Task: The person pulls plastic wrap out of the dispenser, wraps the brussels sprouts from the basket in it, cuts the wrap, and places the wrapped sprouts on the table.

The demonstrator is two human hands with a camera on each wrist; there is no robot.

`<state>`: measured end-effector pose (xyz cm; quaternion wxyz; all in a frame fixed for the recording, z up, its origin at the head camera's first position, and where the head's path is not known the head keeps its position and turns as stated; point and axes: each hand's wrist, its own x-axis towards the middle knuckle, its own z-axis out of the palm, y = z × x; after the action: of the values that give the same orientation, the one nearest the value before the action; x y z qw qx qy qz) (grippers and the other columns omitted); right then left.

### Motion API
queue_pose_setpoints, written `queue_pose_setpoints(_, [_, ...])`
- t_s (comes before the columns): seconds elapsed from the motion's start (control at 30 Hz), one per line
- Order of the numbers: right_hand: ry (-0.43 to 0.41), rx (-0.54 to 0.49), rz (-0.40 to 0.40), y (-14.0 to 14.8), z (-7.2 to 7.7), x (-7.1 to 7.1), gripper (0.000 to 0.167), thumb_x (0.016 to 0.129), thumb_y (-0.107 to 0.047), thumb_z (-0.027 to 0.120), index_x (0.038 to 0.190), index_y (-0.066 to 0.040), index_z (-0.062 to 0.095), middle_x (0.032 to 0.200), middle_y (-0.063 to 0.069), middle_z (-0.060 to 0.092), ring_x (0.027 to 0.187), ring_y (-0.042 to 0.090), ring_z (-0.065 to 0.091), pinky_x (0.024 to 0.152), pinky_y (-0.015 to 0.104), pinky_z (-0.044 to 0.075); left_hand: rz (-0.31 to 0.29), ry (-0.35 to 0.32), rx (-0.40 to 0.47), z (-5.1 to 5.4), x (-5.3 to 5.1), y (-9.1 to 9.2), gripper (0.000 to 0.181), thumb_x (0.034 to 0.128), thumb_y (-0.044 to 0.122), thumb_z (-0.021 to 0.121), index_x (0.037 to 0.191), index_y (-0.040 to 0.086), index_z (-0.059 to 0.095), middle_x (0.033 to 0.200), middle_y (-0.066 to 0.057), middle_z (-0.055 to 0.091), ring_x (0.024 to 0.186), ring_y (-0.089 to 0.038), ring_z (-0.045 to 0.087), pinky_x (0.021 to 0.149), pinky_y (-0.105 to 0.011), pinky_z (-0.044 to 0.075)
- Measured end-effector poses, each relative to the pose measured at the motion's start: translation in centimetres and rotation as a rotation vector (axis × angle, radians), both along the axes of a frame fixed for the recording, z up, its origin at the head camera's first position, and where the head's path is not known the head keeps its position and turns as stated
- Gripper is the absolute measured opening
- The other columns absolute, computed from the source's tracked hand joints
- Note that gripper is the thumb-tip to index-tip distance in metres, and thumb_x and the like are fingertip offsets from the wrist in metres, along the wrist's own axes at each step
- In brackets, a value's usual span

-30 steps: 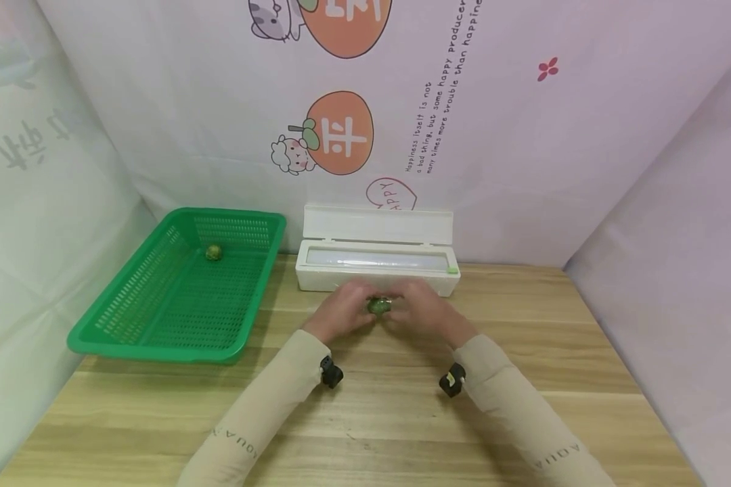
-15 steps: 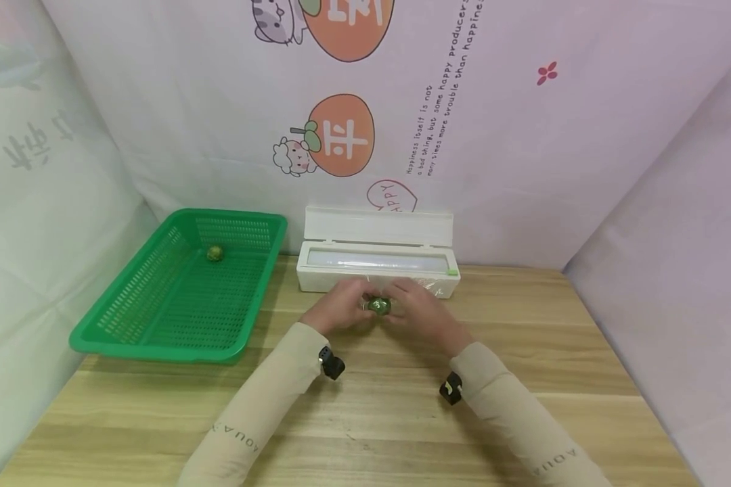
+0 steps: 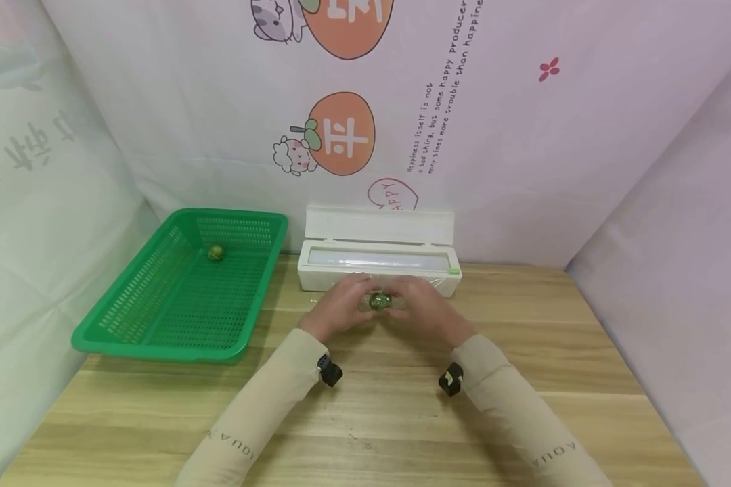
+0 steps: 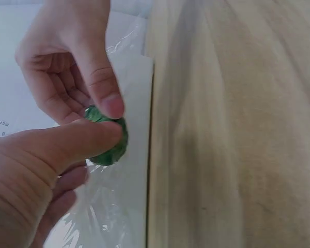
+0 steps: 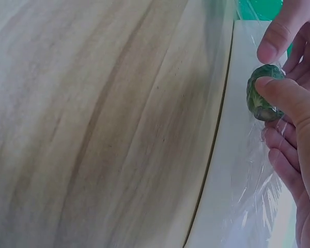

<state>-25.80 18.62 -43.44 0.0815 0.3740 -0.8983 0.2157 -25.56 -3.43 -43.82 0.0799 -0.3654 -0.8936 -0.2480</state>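
A small green Brussels sprout (image 3: 380, 301) with clear cling film (image 5: 256, 191) about it is between my two hands, just in front of the white cling film dispenser (image 3: 378, 277). My left hand (image 3: 341, 303) holds the sprout from the left, its thumb (image 4: 101, 137) lying over it in the left wrist view. From the other side my right hand (image 3: 426, 308) pinches it, thumb (image 5: 279, 90) on top and fingers curled beneath. Loose film trails from the sprout past both hands. The fingers hide part of the sprout.
The dispenser's lid (image 3: 378, 225) stands raised against the printed back curtain. A green slotted basket (image 3: 244, 345) stands on the left with one small round greenish thing (image 3: 216, 252) in its far part. Curtains border the wooden table (image 3: 378, 433) on both sides.
Both hands stay in front of the dispenser and shift only slightly, their fingers working around the sprout. The sprout turns a little between them. Basket and dispenser have not moved.
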Motion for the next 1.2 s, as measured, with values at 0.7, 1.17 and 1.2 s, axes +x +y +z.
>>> queue_pose_setpoints(0.7, [0.061,-0.001,-0.077,0.0,-0.7,-0.4,0.056,0.086,-0.016,0.088,0.139,-0.019,0.068,0.124,0.005,0.076,0.116,0.024,0.071,0.106,0.044,0.059,0.073,0.085,0.035,-1.4,-1.4,0.8,0.035,0.0834,0.008,0.089,0.117,0.007,0.076,0.109,-0.008,0.078,0.102,-0.024,0.073,0.097,-0.037,0.062])
queue_pose_setpoints(1.17, [0.163,0.015,-0.120,-0.7,-1.6,-0.6,0.042,0.088,-0.011,0.086,0.128,-0.011,0.074,0.111,0.007,0.078,0.103,0.025,0.074,0.097,0.041,0.063,0.166,0.203,-0.057,-2.6,-1.5,1.4,0.042,0.0849,0.013,0.089,0.124,0.011,0.075,0.129,-0.008,0.076,0.117,-0.027,0.073,0.106,-0.039,0.059])
queue_pose_setpoints(1.2, [0.172,0.018,-0.121,-0.7,-1.7,-0.7,0.041,0.088,-0.010,0.086,0.127,-0.011,0.074,0.112,0.008,0.078,0.104,0.025,0.074,0.097,0.041,0.063,0.170,0.215,-0.066,-2.7,-1.4,1.5,0.041,0.0849,0.014,0.089,0.124,0.011,0.075,0.130,-0.008,0.076,0.118,-0.027,0.073,0.107,-0.039,0.059])
